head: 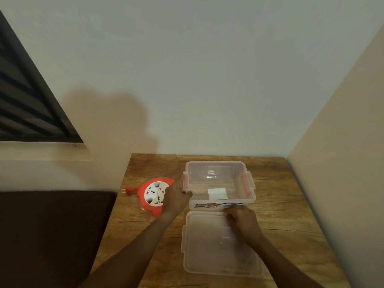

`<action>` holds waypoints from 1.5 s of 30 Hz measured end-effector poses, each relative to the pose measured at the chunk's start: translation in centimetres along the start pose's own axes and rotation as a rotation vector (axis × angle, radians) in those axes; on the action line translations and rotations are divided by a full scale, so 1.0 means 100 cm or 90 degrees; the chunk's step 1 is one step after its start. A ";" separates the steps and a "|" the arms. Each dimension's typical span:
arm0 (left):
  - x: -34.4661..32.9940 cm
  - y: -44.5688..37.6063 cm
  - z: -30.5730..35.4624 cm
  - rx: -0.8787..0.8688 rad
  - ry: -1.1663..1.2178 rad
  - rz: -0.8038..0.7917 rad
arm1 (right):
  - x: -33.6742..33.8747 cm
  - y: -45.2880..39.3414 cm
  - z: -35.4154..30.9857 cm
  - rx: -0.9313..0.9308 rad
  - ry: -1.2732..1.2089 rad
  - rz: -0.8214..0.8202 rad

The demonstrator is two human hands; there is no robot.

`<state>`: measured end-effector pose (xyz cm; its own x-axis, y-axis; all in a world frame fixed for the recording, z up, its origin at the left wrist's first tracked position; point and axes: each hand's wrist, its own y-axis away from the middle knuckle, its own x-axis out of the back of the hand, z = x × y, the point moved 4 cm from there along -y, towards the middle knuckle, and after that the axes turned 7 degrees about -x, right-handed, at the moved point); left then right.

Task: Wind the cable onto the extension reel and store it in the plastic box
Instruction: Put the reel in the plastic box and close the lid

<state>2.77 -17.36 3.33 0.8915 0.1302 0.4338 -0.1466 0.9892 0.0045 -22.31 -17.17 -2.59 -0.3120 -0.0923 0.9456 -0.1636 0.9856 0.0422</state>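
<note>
An orange and white extension reel [153,195] lies flat on the wooden table [280,215], its orange plug [129,190] sticking out to the left. To its right stands an open clear plastic box [218,179] with red latches and a white paper inside. The clear lid [212,246] lies flat in front of the box. My left hand [176,197] rests between reel and box, fingers curled at the box's front left corner. My right hand [243,220] presses on the lid's far edge, next to the box front.
A white wall stands behind the table and another close on the right. A dark brown cushion [52,235] sits left of the table. A dark window [25,104] is at the upper left.
</note>
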 end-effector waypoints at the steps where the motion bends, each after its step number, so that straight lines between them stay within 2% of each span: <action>1: -0.001 -0.001 0.000 0.002 0.001 0.002 | 0.001 0.000 -0.001 -0.007 -0.009 0.003; 6: -0.006 -0.013 -0.003 0.026 -0.015 0.009 | 0.010 -0.004 -0.004 -0.038 -0.039 0.024; 14: -0.009 -0.058 0.005 0.014 -0.053 0.023 | 0.036 -0.037 -0.008 -0.017 -0.015 -0.010; 18: -0.007 -0.087 0.014 -0.013 -0.141 0.018 | 0.046 -0.055 -0.009 -0.043 -0.025 -0.024; 24: -0.009 -0.100 0.000 0.027 -0.159 0.028 | 0.035 -0.063 -0.008 -0.062 -0.033 -0.051; 30: -0.010 -0.088 0.000 0.018 -0.112 0.039 | 0.014 -0.056 -0.013 -0.056 -0.039 -0.076; 35: -0.008 -0.054 -0.003 0.037 0.086 0.088 | 0.010 -0.043 -0.003 -0.079 -0.062 -0.033; 40: -0.027 0.017 -0.051 0.053 -0.112 0.024 | -0.009 0.012 0.023 -0.222 -0.024 -0.016; 45: -0.037 0.040 -0.045 0.021 -0.125 0.010 | -0.014 0.017 0.025 -0.200 0.032 -0.037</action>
<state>0.83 -13.60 -2.35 0.7885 0.1261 0.6019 -0.1764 0.9840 0.0249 -24.45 -15.73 -4.64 -0.2634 -0.1499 0.9530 0.1196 0.9752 0.1864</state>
